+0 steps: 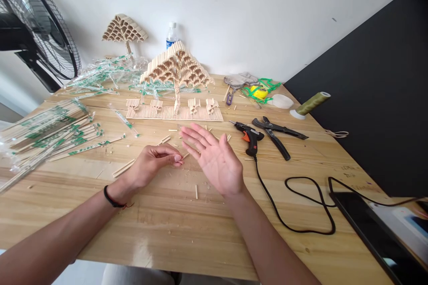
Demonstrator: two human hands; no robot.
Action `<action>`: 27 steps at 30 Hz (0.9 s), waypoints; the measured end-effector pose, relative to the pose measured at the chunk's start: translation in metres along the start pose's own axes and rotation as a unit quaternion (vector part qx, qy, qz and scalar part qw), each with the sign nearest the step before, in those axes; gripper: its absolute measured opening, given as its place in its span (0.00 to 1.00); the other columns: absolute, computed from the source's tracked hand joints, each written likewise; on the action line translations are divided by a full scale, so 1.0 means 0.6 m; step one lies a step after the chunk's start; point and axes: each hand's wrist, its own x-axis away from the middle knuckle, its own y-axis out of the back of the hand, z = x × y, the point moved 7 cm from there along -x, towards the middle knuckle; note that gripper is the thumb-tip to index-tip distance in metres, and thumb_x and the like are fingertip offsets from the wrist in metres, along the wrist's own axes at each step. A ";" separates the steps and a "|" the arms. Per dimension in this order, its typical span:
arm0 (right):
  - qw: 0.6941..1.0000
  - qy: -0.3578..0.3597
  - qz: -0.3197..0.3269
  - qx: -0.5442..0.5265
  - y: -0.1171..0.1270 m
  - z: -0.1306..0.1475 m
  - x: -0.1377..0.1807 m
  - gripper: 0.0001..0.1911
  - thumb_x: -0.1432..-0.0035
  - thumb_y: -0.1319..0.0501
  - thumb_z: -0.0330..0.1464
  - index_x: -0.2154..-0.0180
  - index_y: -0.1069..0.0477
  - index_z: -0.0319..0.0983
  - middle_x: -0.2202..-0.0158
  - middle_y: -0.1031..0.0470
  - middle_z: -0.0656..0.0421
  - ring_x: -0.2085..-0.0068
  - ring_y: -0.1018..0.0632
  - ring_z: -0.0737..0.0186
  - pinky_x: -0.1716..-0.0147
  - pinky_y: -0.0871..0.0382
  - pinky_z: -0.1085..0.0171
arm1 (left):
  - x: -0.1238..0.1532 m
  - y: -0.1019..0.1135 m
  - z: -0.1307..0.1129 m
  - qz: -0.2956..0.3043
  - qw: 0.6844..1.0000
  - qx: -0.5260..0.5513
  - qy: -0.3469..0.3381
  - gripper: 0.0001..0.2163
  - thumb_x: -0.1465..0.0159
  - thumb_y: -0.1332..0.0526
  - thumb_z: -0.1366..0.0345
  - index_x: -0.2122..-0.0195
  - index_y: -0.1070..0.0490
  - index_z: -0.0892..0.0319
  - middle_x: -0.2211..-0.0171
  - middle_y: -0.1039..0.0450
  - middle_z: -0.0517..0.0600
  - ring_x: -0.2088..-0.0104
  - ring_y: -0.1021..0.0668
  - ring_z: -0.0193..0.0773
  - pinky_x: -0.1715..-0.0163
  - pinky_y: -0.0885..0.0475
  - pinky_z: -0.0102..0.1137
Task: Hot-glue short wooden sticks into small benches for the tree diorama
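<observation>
My left hand [155, 160] is closed in a pinch above the table, and a short piece of wooden stick [186, 156] pokes out past its fingertips. Beside it, my right hand [217, 160] is open, palm showing and fingers stretched out, holding nothing. Cut stick pieces lie around both hands, one loose piece [196, 192] in front of them. Behind stands a stick-built model with a sloping roof [179, 69] on a central post, its flat base [150, 112] carrying several small stick-built pieces. To the right of my right hand lies a black glue gun [249, 137].
Wrapped chopsticks [56, 129] are heaped at the left, near a fan [50, 22]. A second stick model [123, 31] and a bottle [172, 35] stand behind. Pliers [276, 136], a thread spool [310, 104] and a looping black cord [287, 229] occupy the right side.
</observation>
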 end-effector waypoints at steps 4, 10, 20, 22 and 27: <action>0.997 0.024 -0.066 0.034 0.034 0.025 -0.005 0.28 0.30 0.44 0.56 0.43 0.22 0.46 0.37 0.23 0.53 0.33 0.27 0.48 0.32 0.35 0.44 | -0.003 0.009 -0.002 -0.025 0.999 0.029 0.004 0.10 0.41 0.24 0.56 0.66 0.13 0.58 0.62 0.16 0.53 0.62 0.17 0.42 0.55 0.22 0.37; 0.980 0.083 -0.172 0.061 0.093 0.056 -0.004 0.22 0.33 0.39 0.51 0.50 0.20 0.43 0.46 0.19 0.51 0.42 0.20 0.50 0.39 0.27 0.46 | -0.005 0.018 -0.004 -0.038 0.999 0.015 -0.015 0.10 0.39 0.25 0.56 0.65 0.13 0.57 0.64 0.17 0.52 0.62 0.18 0.39 0.55 0.22 0.33; 0.950 -0.054 -0.059 0.303 0.062 0.012 -0.006 0.15 0.38 0.32 0.43 0.54 0.20 0.41 0.60 0.18 0.55 0.65 0.22 0.60 0.69 0.30 0.63 | 0.004 0.011 -0.022 0.000 0.997 0.043 -0.061 0.05 0.36 0.27 0.60 0.64 0.13 0.55 0.61 0.18 0.52 0.62 0.19 0.38 0.56 0.23 0.32; 0.934 -0.092 0.005 0.345 0.041 -0.002 -0.002 0.17 0.37 0.33 0.43 0.54 0.19 0.39 0.64 0.19 0.56 0.67 0.24 0.62 0.68 0.32 0.62 | 0.005 0.013 -0.026 -0.011 0.996 0.053 -0.065 0.05 0.37 0.26 0.61 0.65 0.13 0.56 0.61 0.18 0.52 0.61 0.19 0.38 0.57 0.23 0.31; 0.912 -0.099 0.033 0.397 0.033 -0.007 0.000 0.15 0.38 0.33 0.44 0.63 0.17 0.39 0.72 0.23 0.60 0.72 0.31 0.64 0.70 0.39 0.63 | 0.004 0.020 -0.025 -0.042 0.989 0.141 -0.032 0.06 0.41 0.23 0.61 0.66 0.13 0.56 0.58 0.16 0.52 0.61 0.18 0.35 0.55 0.22 0.28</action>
